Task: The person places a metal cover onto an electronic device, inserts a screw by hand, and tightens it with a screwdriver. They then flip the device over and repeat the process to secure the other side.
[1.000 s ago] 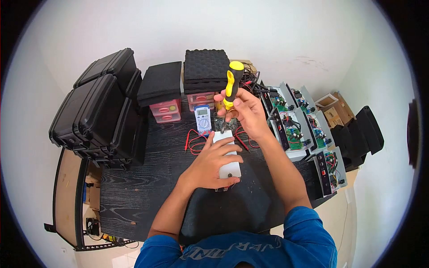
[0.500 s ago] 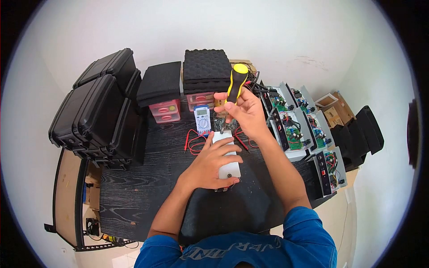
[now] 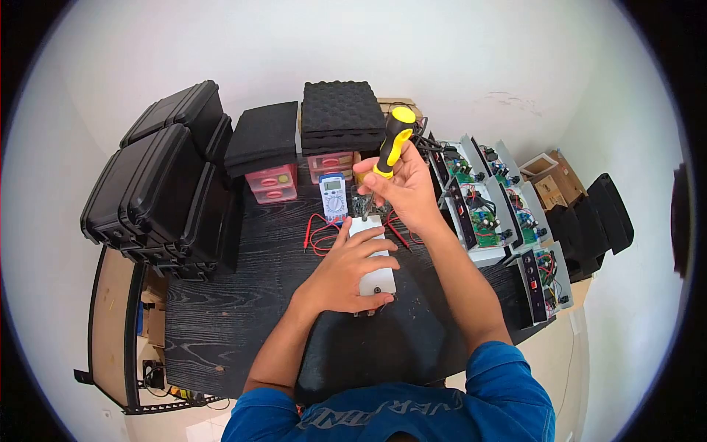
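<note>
A pale rectangular metal piece (image 3: 377, 282) lies on the dark wood-grain table, with a dark round screw or hole near its lower end. Across it rests my left hand (image 3: 347, 270), palm down with fingers spread. My right hand (image 3: 406, 190) grips a yellow and black screwdriver (image 3: 396, 140), held nearly upright. The tool's shaft points down to the far end of the metal piece, where its tip appears to meet a small dark spot. Just beyond the piece stands a blue-edged multimeter (image 3: 334, 197).
Red probe leads (image 3: 317, 234) curl beside the multimeter. Black cases (image 3: 151, 191) are stacked at the left. Dark foam sheets (image 3: 342, 110) sit on pink drawer boxes (image 3: 271, 183) at the back. Open units with circuit boards (image 3: 486, 221) line the right side.
The screwdriver handle has tilted slightly to the right, and my right hand's fingers have shifted around it. My left hand looks nearly unmoved on the metal piece.
</note>
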{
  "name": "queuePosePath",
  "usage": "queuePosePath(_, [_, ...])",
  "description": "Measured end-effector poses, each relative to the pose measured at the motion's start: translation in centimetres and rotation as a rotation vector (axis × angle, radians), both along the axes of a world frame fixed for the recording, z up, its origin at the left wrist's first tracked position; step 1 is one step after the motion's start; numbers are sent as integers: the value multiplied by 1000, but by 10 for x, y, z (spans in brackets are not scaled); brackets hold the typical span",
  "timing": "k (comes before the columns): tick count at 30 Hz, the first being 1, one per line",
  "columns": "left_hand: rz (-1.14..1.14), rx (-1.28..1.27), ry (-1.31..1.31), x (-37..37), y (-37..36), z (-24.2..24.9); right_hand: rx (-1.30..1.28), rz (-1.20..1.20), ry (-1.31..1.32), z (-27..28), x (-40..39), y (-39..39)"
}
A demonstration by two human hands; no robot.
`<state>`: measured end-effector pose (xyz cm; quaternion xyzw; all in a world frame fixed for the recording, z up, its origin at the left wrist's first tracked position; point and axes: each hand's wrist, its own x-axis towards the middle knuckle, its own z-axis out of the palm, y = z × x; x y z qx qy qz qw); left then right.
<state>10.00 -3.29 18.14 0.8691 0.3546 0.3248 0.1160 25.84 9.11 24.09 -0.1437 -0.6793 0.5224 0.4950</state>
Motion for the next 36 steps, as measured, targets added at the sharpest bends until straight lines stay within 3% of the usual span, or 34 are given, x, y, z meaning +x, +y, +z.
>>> queuePosePath(4, [4, -12, -2, 0, 0, -1, -169, 177, 164, 3, 2, 4])
queuePosePath(7, [7, 4, 8, 0, 0, -1, -241, 201, 125, 2, 6, 7])
queuePosePath(10, [9, 2, 17, 0, 0, 0, -21, 17, -3, 1, 1, 2])
queuePosePath(13, [5, 0, 10, 0, 0, 1, -49, -27, -31, 8, 1, -6])
queuePosePath(16, [10, -6, 6, 0, -1, 0, -221, 172, 113, 8, 5, -1])
queuePosePath(19, [13, -17, 10, 0, -1, 1, -247, 150, 96, 7, 4, 0])
queuePosePath(22, [11, 0, 11, 0, -1, 1, -52, 62, 14, 2, -1, -1])
queuePosePath(25, [16, -5, 18, 0, -1, 1, -51, 49, -5, 6, -2, -5])
queuePosePath(29, [9, -1, 11, 0, 0, 1, -263, 192, 99, 9, 0, 1])
queuePosePath(36, [6, 5, 3, 0, -1, 2, -55, 7, -51, 10, -2, -5])
